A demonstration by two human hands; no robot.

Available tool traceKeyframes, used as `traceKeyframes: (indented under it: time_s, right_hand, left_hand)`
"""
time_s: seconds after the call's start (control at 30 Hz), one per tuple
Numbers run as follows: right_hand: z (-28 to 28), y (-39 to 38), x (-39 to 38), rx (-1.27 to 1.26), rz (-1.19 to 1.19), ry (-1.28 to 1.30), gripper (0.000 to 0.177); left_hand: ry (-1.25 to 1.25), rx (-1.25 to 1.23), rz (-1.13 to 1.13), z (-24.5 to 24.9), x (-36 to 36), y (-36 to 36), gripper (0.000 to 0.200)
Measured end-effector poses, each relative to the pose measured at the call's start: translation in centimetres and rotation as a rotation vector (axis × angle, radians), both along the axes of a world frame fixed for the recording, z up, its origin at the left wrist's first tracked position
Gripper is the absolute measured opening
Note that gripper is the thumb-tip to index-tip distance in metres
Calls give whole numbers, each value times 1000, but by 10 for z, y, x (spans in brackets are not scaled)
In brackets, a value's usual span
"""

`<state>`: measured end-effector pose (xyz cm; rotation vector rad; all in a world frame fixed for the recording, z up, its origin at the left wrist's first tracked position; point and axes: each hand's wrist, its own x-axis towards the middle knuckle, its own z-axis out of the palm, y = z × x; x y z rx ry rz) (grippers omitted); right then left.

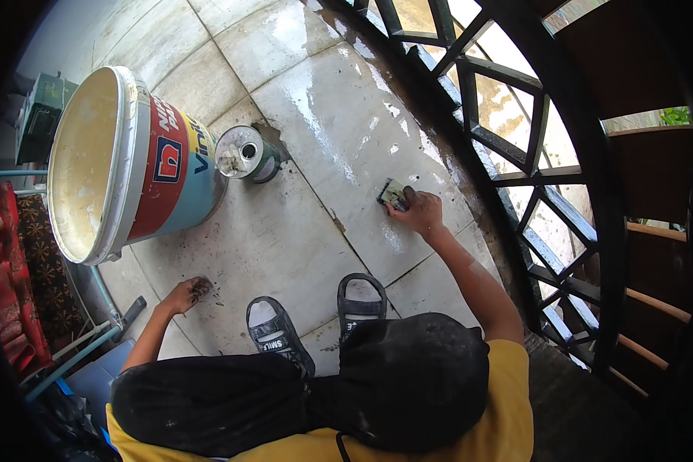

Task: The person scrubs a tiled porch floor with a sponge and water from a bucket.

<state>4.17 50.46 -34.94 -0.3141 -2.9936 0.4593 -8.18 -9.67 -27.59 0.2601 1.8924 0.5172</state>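
My right hand [421,210] grips a small sponge [392,194] with a dark underside and presses it to the tiled floor [285,231]; the fingertips are stained black. White smears and wet streaks mark the tiles around it. Low over the floor on the other side, my left hand [187,296] has dark-stained, loosely bent fingers, the thumb apart, and nothing visible in it. Dark specks lie on the tile beside those fingers. Between the hands, farther forward, stands a small metal can [246,153] with a round hole in its top.
A large paint bucket [158,165] stands at the left. Black metal lattice [508,115] lines the right side. My sandalled feet [281,331] are below the work area. Red fabric [8,269], pale blue tubes [69,366] and a dark green box [45,115] are at far left.
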Motion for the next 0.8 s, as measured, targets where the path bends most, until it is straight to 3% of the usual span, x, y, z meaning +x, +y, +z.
traceKeyframes:
  time_s: [0.27, 0.33, 0.63, 0.73, 0.8]
  right_hand:
    - [-4, 1, 0, 2, 11, 42, 52]
    - [-2, 1, 1, 21, 10, 33, 46]
    - [2, 9, -9, 80, -13, -40, 51]
    - [0, 49, -41, 40, -291, -48, 54]
    - [-2, 84, -71, 184, -551, 19, 55]
  left_hand:
    - [109, 72, -91, 5, -4, 10, 28]
    - [87, 47, -77, -1, -3, 8, 27]
    - [33, 41, -31, -4, -3, 4, 26]
    - [39, 35, -44, -1, -2, 7, 25]
    - [72, 28, -69, -1, -4, 9, 25]
